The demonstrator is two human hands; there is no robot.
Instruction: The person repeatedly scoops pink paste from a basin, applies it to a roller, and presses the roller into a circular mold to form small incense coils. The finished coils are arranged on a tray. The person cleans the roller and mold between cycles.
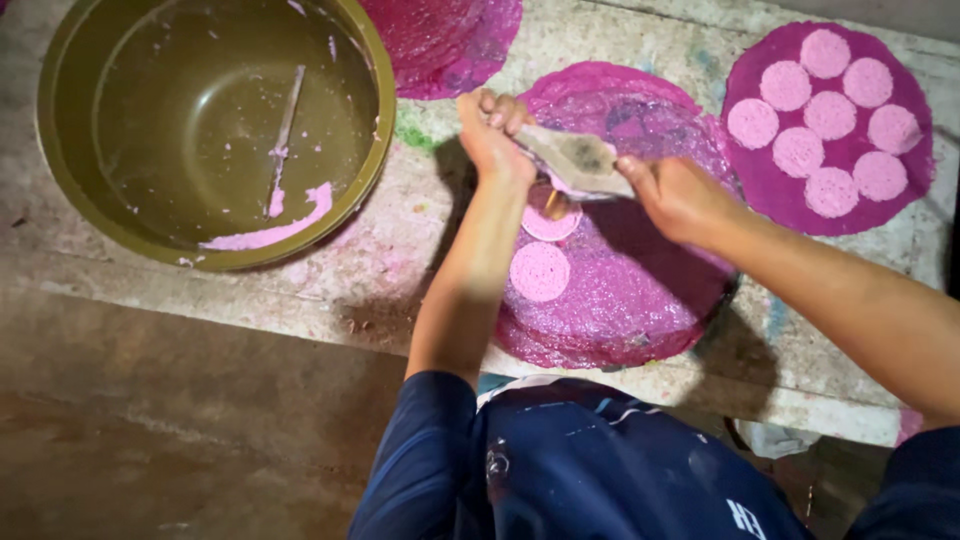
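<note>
Over the centre magenta sheet (640, 290), both hands are holding a grey cloth bag (577, 158): left hand (492, 140) fingers clenching one end, right hand (672, 192) grasping other. Two pink discs (540, 270) lying beneath; olive basin (60, 170) sitting at counter (400, 270) left.

A pale, speckled stone table (420, 230), stained with pink and green smears, is running across the upper part of the view, its worn front edge dropping off towards the viewer. Below it, a brown, bare earthen-looking floor (170, 430) is lying in dim shade. Light is falling from above onto the slab, casting dark shadows across its surface, while the lower left corner is fading into gloom.
</note>
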